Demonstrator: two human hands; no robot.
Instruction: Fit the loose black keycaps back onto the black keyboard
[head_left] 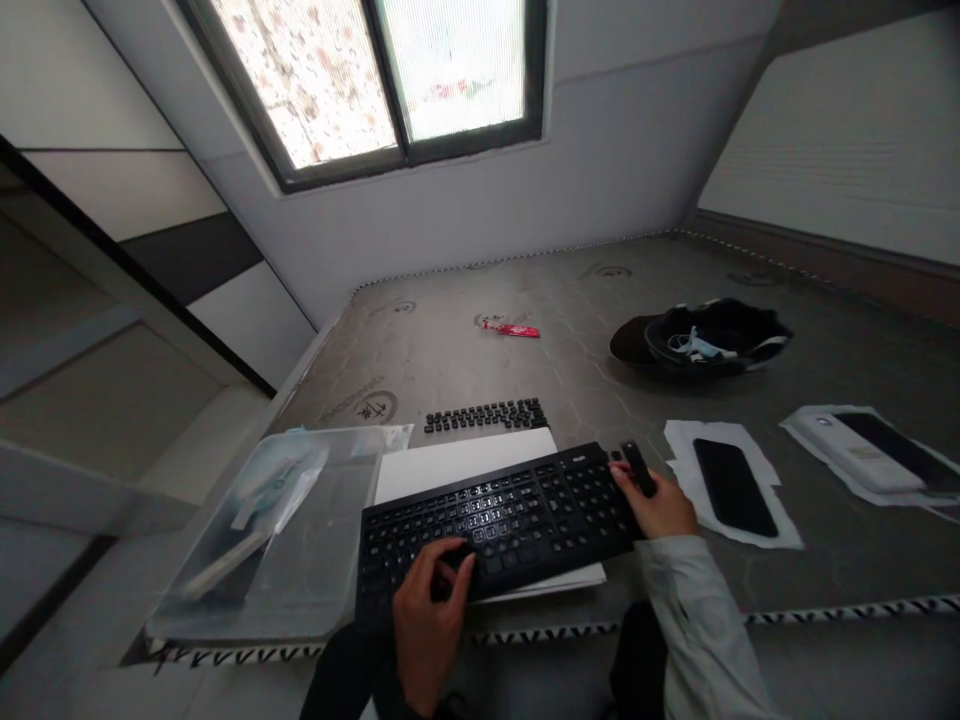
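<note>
A black keyboard (517, 510) lies tilted on a white board (465, 458) in front of me, with many of its keycaps off and bare key positions showing. My left hand (435, 600) rests at its near left edge, thumb and index finger curled together over a dark spot; what they pinch, if anything, is hidden. At the keyboard's right end, my right hand (651, 503) grips a slim black bar (637, 468), its fingertips near the top right keys. Beyond the board, loose black keycaps (487, 415) stand in rows.
Left of the keyboard sits a translucent plastic box (300, 590) with tools inside. On the right are a black phone (735, 487) on white paper, a white device (855, 452) beside another dark phone, and a black cap (709, 340). Further back lies a red packet (514, 329).
</note>
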